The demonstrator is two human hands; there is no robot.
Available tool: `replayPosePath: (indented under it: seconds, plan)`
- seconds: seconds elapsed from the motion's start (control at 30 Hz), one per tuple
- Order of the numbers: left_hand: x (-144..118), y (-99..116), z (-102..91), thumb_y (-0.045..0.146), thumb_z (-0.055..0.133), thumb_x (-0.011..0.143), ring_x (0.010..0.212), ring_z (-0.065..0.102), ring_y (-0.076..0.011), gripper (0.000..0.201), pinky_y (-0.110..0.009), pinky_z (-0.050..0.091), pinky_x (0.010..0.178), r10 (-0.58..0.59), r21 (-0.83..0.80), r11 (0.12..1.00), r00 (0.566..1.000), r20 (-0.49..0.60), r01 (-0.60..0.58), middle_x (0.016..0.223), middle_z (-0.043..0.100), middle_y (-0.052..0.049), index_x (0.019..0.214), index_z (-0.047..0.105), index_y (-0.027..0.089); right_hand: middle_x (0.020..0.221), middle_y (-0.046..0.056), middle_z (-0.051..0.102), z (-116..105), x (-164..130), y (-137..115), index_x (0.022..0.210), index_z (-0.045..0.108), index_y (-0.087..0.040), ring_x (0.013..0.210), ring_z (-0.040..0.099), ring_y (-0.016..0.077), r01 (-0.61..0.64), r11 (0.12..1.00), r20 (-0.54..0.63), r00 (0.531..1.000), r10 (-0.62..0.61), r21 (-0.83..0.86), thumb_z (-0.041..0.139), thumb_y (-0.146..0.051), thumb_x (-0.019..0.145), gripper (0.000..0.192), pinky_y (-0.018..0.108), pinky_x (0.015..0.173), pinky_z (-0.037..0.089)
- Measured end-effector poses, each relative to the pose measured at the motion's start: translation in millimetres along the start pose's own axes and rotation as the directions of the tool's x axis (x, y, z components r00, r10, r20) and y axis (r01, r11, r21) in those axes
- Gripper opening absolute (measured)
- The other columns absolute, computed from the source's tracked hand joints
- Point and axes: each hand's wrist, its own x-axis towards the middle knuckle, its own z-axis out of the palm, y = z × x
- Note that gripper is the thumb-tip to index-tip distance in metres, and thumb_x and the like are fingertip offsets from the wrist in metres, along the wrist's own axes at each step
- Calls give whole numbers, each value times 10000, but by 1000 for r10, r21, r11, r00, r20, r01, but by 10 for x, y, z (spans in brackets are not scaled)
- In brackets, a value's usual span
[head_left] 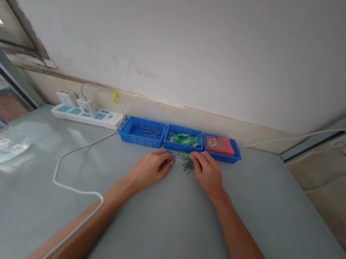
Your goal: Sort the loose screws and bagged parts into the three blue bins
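Observation:
My left hand (150, 167) is closed in front of the blue bins, its fingertips pinched on a few thin metal screws (170, 152); they could also be nails. My right hand (209, 173) is closed too, thumb and forefinger on a small green-tinted clear plastic bag (183, 154). Just below that bag, by the right fingertips, lies a loose pile of screws (188, 166) on the grey table. What the bag contains is too small to tell.
Along the wall stand three blue bins: one with several screws (151, 132), one with green plastic bags (185, 139), one with red packets (220, 144). A white power strip (87, 115) sits left. Its white cable (77, 191) crosses the table over my left forearm.

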Motion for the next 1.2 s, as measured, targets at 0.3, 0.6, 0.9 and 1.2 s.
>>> replayPosePath:
  seconds: [0.3,0.6,0.9,1.2]
  plan:
    - [-13,42,70,302,454,1016,1049,666,-241,303,-369,534,965,70,-10,997,985,-155,-73,1201,689,-111,1174,685,187,609,0,641,3,134,-62,841,658,-206,464,549,148,-361,605,-24,846,533,709,711,-601,828,399,283,433,439]
    - [-5,-8,153,264,482,1005,1194,585,-296,341,-481,492,1082,156,95,985,978,-141,-143,1283,669,-131,1277,663,166,666,12,677,12,184,-90,929,651,-218,503,623,171,-282,647,-171,821,545,709,657,-571,889,355,309,505,515]
    - [-4,-47,201,231,506,987,1243,571,-312,370,-499,474,1124,180,131,977,981,-75,-169,1307,668,-159,1303,669,126,1028,102,767,-56,267,-90,1087,754,-226,854,708,243,-99,977,-87,989,117,188,525,-426,998,316,392,871,553]
    - [9,-71,232,232,504,997,1252,570,-300,366,-481,488,1117,200,125,974,978,-67,-191,1316,660,-147,1314,659,132,671,11,665,-597,45,210,767,647,-201,573,604,167,-287,958,500,833,236,27,716,-388,840,212,279,563,431]
